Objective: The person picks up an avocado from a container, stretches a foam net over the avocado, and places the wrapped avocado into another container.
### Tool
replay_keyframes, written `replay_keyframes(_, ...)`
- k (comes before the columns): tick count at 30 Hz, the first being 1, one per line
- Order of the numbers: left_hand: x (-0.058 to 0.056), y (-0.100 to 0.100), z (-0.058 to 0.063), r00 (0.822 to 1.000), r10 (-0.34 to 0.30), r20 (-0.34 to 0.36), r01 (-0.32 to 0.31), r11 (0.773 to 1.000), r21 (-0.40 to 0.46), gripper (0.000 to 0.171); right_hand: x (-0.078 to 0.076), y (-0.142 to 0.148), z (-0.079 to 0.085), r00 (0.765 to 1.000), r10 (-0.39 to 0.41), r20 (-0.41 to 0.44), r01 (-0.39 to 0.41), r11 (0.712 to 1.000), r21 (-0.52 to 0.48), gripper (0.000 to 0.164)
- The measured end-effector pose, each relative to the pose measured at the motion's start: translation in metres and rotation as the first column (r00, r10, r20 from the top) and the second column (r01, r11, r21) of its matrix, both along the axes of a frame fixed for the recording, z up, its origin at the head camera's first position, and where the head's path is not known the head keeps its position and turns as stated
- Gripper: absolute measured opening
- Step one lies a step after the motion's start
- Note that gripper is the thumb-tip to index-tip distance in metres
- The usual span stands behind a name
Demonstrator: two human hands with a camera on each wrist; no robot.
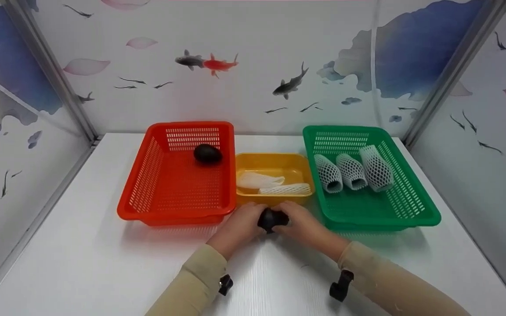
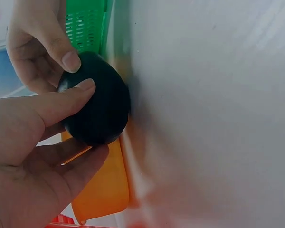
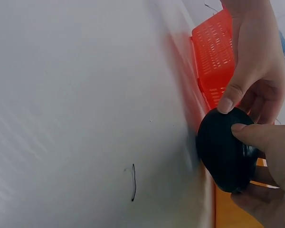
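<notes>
Before the yellow tray (image 1: 279, 160): a fruit (image 1: 272, 219) in a double grip

Just on the near side of the tray, the left hand (image 1: 244, 221) and the right hand (image 1: 302, 221) pinch the fruit between them, thumbs on its near face, fingers round behind. Whether it also touches the surface (image 1: 262, 272), I cannot tell.

Even pressure from both sides would serve best: the skin looks smooth, and one thumb pressing harder might make it slip. Spread fingertips should steady it without bruising. One hand ought to hold securely before the other lets go. Elbow room is tight, with the red basket (image 1: 176, 186) and green basket (image 1: 358, 210) flanking the tray, so small movements suit.
</notes>
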State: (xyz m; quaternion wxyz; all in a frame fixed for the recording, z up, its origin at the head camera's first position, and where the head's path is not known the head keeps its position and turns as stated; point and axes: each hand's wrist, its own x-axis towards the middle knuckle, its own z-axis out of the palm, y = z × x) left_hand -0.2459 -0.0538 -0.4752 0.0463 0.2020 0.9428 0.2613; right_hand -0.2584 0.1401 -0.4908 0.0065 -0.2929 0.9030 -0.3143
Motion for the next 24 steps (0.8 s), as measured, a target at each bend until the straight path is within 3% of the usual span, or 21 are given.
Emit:
replay_keyframes(5, 0.001, 0.001, 0.002, 0.999, 0.023, 0.033, -0.021, 0.999, -0.039, 0.035, 0.002, -0.001, 0.002, 1.000, -0.014, 0.021, 0.013, 0.999, 0.033, 0.038)
replay_keyframes(12, -0.002, 0.003, 0.009, 0.994, 0.049, 0.096, -0.044, 0.997, -0.057, 0.065, 0.004, 0.001, 0.008, 1.000, 0.003, 0.028, -0.004, 1.000, 0.030, 0.040)
replay_keyframes(24, 0.009, 0.006, 0.025, 1.000, -0.002, -0.014, 0.000, 0.993, -0.120, 0.056, 0.002, 0.006, 0.017, 0.998, 0.057, -0.038, -0.054, 0.995, 0.087, 0.040)
